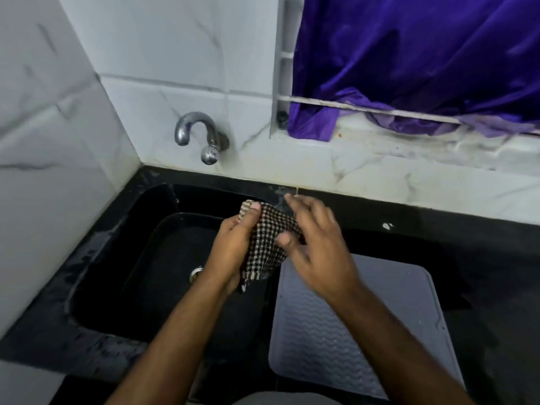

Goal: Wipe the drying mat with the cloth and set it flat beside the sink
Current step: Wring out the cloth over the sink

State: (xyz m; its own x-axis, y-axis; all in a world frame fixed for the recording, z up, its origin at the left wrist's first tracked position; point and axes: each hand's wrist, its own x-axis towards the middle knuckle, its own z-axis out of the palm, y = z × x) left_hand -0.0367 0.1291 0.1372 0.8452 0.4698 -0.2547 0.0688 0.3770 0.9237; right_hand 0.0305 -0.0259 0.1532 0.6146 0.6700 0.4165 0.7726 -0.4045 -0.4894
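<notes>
A grey ribbed drying mat (388,323) lies flat on the black counter just right of the sink (122,258). A black-and-white checked cloth (267,244) is held up above the sink's right rim. My left hand (233,247) grips its left side, thumb on the top corner. My right hand (315,244) is at the cloth's right side, thumb pressing on the fabric and fingers spread, slightly blurred. My right forearm crosses over the mat and hides part of it.
A chrome tap (198,135) sticks out of the white marble-tiled wall above the sink. The drain (195,273) shows in the basin. A purple curtain (409,59) hangs in the window at the upper right. Black counter (482,258) extends right of the mat.
</notes>
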